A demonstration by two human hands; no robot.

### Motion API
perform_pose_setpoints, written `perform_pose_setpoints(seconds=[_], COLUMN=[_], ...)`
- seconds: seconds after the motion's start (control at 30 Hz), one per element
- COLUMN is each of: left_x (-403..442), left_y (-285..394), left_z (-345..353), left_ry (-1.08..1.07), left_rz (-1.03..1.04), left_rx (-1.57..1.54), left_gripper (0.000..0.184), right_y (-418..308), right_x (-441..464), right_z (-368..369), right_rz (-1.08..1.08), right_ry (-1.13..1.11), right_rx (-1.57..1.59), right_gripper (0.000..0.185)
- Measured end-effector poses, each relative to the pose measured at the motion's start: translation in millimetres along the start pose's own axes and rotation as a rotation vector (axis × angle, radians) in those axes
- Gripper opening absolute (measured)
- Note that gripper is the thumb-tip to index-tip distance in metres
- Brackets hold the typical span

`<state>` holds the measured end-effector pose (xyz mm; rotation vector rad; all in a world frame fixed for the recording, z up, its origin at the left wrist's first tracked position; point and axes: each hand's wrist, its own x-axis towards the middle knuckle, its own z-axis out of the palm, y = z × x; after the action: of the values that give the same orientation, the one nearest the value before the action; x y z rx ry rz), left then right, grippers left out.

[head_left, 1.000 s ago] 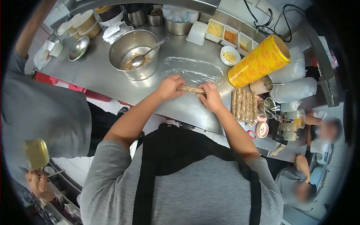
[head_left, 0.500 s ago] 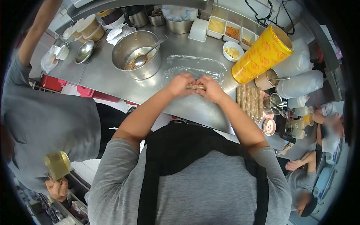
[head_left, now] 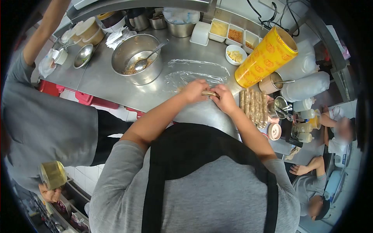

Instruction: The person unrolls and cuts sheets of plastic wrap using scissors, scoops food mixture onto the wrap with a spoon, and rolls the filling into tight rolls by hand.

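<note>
Spacing between our left hand (head_left: 196, 91) and right hand (head_left: 224, 99) has narrowed since a second ago; both grip the brown roll (head_left: 210, 93), suggesting we're working it lengthwise, over the near side of the worktop (head_left: 97, 86), left of the lined-up rolls (head_left: 253, 106).

Steel counter (head_left: 112, 90): metal bowl (head_left: 152, 73), clear film (head_left: 200, 70), yellow cylinder (head_left: 266, 58), row of rolls (head_left: 253, 106).
</note>
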<state>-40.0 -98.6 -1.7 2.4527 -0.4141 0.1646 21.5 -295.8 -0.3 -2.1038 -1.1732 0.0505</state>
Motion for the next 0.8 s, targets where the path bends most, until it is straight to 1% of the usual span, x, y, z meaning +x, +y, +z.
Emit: perform_pose_setpoints(seconds=[0.03,0.07,0.17,0.23,0.33,0.43,0.47,0.53,0.63,0.73,0.77,0.8], left_x=[-2,-1,5,4,-3,-6,-4,-7,-18,-21,-23,-24], left_y=[1,2,3,5,7,4,3,0,-10,-12,-11,-12], left_z=[2,0,-5,-6,-4,-4,-7,-16,-23,-20,-18,-18], left_ry=[0.005,0.011,-0.072,-0.039,0.008,-0.014,-0.028,0.025,0.05,0.081,0.095,0.045], left_rz=[-0.008,-0.015,-0.016,-0.03,-0.04,-0.009,0.01,0.045,0.036,-0.004,-0.02,-0.028], left_rx=[-0.002,0.0,0.061,0.078,0.076,0.081,0.09,0.052,0.06,0.042,0.024,0.014], left_gripper=[0.039,0.038,0.034,0.034,0.035,0.036,0.036,0.034,0.032,0.031,0.03,0.031], right_y=[2,2,1,-3,5,8,4,-4,-16,-9,-10,-10], right_x=[-4,-3,3,9,11,9,13,20,29,24,22,22], right_z=[4,2,-10,-20,-11,-6,-11,-22,-12,13,13,11], right_rz=[-0.036,-0.037,-0.023,0.015,0.028,-0.004,-0.002,0.001,-0.069,-0.038,-0.038,-0.042], right_ry=[0.062,0.027,-0.072,-0.141,-0.173,-0.131,-0.176,-0.269,-0.172,-0.107,-0.124,-0.139], right_rx=[-0.018,-0.028,-0.014,0.05,0.054,0.059,0.028,-0.033,0.026,0.013,0.012,0.009], right_gripper=[0.031,0.032,0.033,0.034,0.036,0.035,0.036,0.036,0.033,0.032,0.031,0.03])
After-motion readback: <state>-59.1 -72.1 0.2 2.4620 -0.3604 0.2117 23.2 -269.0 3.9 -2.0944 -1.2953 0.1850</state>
